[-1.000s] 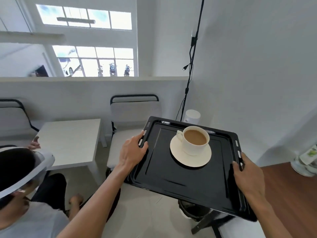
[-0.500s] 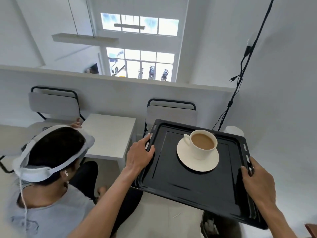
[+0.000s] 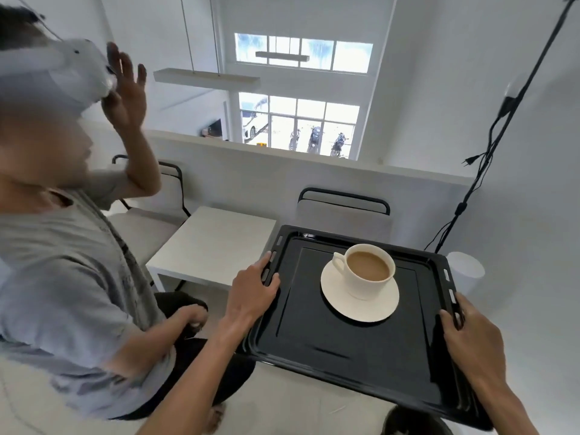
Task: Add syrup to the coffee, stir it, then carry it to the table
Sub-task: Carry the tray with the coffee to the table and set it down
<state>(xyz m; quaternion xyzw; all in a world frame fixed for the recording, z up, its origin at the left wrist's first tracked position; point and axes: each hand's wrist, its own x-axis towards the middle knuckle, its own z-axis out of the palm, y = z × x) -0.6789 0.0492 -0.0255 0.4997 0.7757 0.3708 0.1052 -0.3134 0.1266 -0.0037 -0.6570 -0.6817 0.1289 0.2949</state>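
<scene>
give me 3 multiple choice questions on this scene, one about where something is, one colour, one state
1. Where does the cup stand?
A. on a saucer on the tray
B. on the white table
C. on a chair seat

2. What colour is the tray?
A. white
B. black
C. red

3. How is the tray held?
A. by one hand only
B. resting on the table, hands off
C. by both hands, one on each side rim

Answers:
1. A: the cup sits on the saucer, which lies on the tray toward its far side.
2. B: the tray is glossy black, while the table beyond it is white.
3. C: the left hand grips the left rim and the right hand grips the right rim, with the tray in the air.
</scene>
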